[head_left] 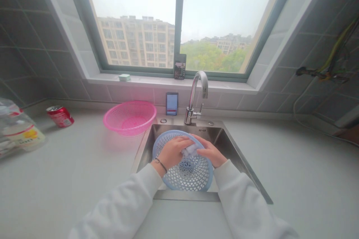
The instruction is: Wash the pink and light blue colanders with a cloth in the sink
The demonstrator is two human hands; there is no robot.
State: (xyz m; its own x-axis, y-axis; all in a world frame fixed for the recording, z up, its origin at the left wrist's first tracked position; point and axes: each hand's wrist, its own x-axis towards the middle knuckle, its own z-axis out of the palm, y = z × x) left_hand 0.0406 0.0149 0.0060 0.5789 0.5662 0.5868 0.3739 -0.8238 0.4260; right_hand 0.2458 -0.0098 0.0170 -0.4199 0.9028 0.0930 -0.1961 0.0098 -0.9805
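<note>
Head view: left hand [174, 152] has its fingers together, clamped on a white cloth [190, 151], cloth against the inner far-right side of a blue basket [193, 180]. Right hand [211, 152] clamped on the basket's far-right rim, thumb inside beside the cloth; its other fingers partly hidden. Basket is tilted, over/in the sink [234, 149], holes facing up. Faucet [191, 99] at the sink's far edge, upright phone [172, 104] just left of it, second phone [180, 67] on the windowsill. Pink basket [123, 130] on counter, left of sink, far side. Red can [60, 116] on its side farther left; plastic bottle [24, 132] at far-left edge, partly cut off.
</note>
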